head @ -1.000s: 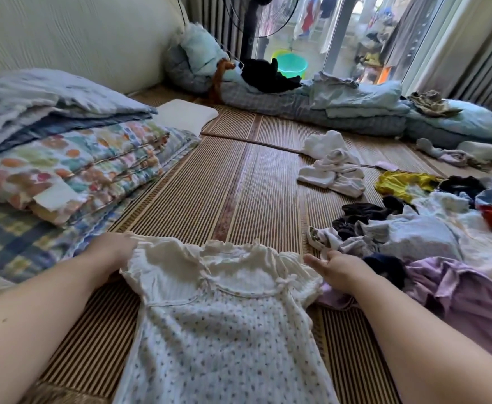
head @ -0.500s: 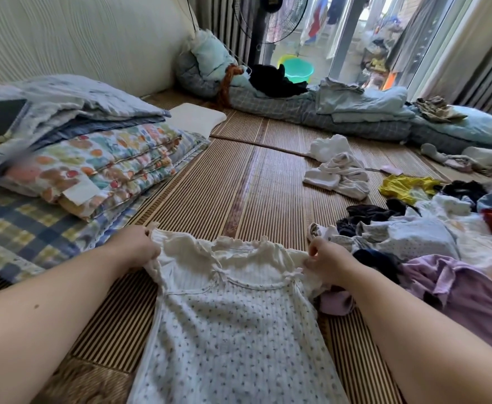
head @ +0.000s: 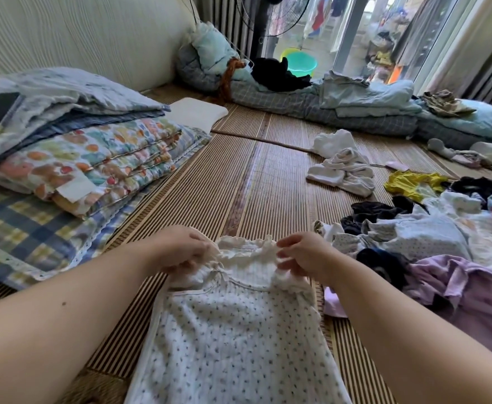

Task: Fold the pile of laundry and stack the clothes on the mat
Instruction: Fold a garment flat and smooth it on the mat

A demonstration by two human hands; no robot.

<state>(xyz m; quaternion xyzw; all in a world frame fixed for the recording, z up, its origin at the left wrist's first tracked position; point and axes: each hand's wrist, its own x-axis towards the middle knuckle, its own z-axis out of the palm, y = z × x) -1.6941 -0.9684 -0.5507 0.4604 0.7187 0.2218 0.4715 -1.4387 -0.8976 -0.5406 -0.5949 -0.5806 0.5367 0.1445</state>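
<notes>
While both hands are working at its neckline, the scene is lying like this:

Top: a white dotted top point(head: 233, 330) is lying flat on the woven mat point(head: 209, 182), its frilled collar pointing away from the person and its lower part running out of view at the bottom edge.
Left hand: the left hand point(head: 180, 249) is pinching the frilled shoulder on its side, fingers curled round the fabric.
Right hand: the right hand point(head: 303, 255) is gripping the opposite shoulder frill, so the two hands are sitting close together at either end of the collar.
Open room: a broad strip of bare mat is stretching ahead of the top, between the bedding and the clothes.
Left edge: a stack of folded quilts point(head: 87, 158) is resting on a checked blanket point(head: 29, 234), bordering that strip.
Right edge: the pile of laundry point(head: 431, 234) is spreading just beside the right forearm, with a purple garment point(head: 472, 293) nearest and a yellow one point(head: 413, 185) further off.
Ahead: a crumpled white garment point(head: 343, 170) is lying apart from the pile.
Far edge: rolled bedding point(head: 355, 106) is lining the wall and the glass door.
Containers: a green basin point(head: 300, 64) is standing behind the bedding; its contents are hidden.
</notes>
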